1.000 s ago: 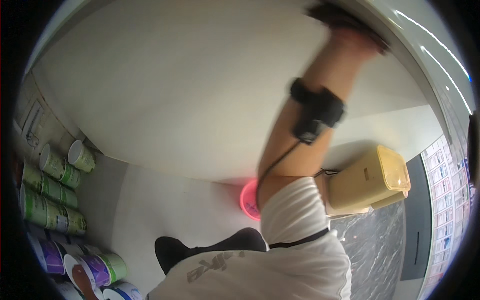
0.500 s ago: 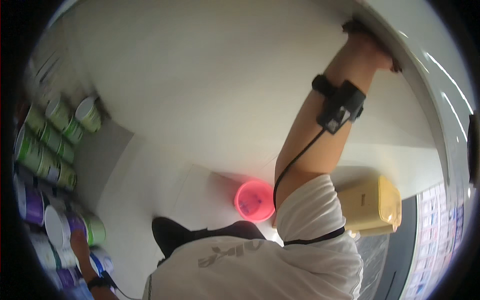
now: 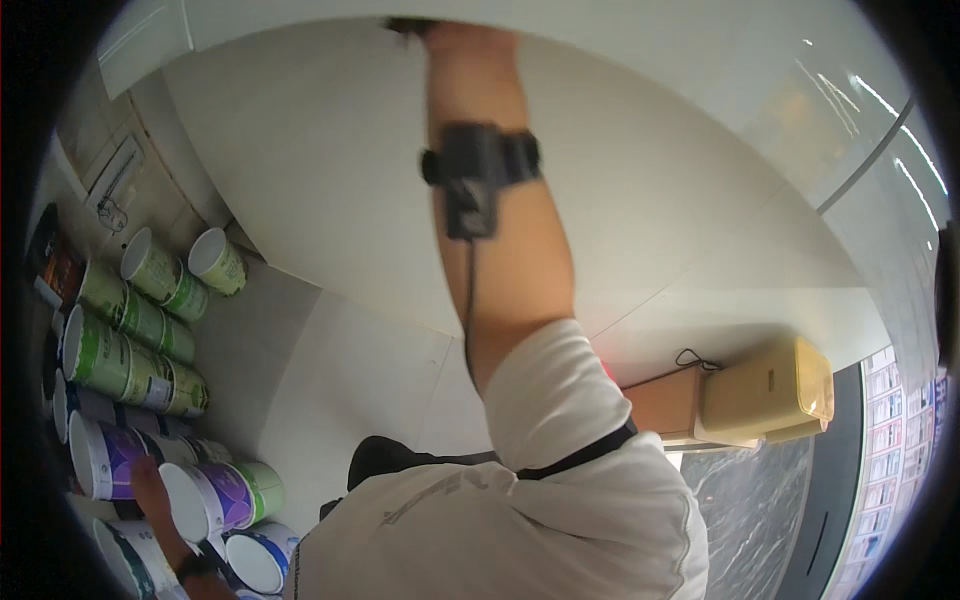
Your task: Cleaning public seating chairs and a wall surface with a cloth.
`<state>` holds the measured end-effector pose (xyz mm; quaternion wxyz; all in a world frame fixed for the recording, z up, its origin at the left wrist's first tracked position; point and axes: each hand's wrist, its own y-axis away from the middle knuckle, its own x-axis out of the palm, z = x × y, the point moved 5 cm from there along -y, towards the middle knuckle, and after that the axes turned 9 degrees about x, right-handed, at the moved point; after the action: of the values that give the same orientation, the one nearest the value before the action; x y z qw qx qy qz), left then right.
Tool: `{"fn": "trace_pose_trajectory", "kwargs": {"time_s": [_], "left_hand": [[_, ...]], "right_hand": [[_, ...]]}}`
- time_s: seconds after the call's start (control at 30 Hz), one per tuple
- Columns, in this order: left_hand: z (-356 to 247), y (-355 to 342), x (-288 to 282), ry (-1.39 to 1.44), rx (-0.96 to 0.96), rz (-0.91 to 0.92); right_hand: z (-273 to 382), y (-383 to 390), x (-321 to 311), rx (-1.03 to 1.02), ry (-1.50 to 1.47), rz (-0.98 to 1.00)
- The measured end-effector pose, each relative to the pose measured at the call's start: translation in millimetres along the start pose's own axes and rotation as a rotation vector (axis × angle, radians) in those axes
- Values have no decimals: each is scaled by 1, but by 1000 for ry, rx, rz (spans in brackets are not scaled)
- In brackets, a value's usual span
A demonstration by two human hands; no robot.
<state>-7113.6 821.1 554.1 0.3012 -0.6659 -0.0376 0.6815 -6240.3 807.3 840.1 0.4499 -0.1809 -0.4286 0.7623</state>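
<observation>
At the lower left, my left hand (image 3: pixel 150 485) lies against a purple-and-white bucket (image 3: pixel 118 458), fingers stretched out along its side. Another purple-and-white bucket (image 3: pixel 195 500) stands just right of that wrist. My right arm reaches up to the top of the view, a black strapped device (image 3: pixel 475 180) with a cable on its forearm. Up there my right hand (image 3: pixel 472 40) is at the rim of a white surface (image 3: pixel 620 40), which hides its fingers. Something dark (image 3: pixel 410 25) shows beside that hand; its kind cannot be made out.
Several green buckets (image 3: pixel 130 345) are stacked at the left, near a wall fitting (image 3: pixel 118 175). A blue-and-white bucket (image 3: pixel 262 558) stands below. At the right are a yellow box-shaped bin (image 3: pixel 765 390), an orange-brown box (image 3: pixel 660 400) with a black cable, and a shelf of small packages (image 3: pixel 885 440).
My right arm has swung left along the rim. The view has shifted, so the left buckets show more fully and the pink bucket is almost hidden behind my sleeve. My left hand stays among the buckets.
</observation>
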Motion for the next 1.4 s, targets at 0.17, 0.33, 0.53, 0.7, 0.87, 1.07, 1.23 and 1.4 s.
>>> {"fn": "trace_pose_trajectory", "kwargs": {"time_s": [0.17, 0.33, 0.53, 0.7, 0.87, 1.07, 1.23, 1.4], "left_hand": [[-142, -231, -36, 621, 29, -160], [-331, -349, -172, 302, 470, -503], [-511, -400, -287, 405, 793, -886], [-564, -435, -275, 377, 697, -1129], [-589, -435, -273, 368, 715, -1196], [-613, -413, -296, 189, 771, -1221], [-639, -391, -318, 37, 954, -1376], [-636, -378, -283, 12, 899, -1441]], "right_hand": [[13, -40, -95, 193, -508, -41], [38, -89, -258, 127, -1025, -162], [55, -98, -375, 10, -1288, -176], [56, -97, -359, 33, -1284, -160], [26, -96, -358, -158, -1284, 5], [0, -85, -317, -316, -1176, -129], [9, -150, -333, -644, -1114, -331], [32, -100, -299, -746, -838, -651]]}}
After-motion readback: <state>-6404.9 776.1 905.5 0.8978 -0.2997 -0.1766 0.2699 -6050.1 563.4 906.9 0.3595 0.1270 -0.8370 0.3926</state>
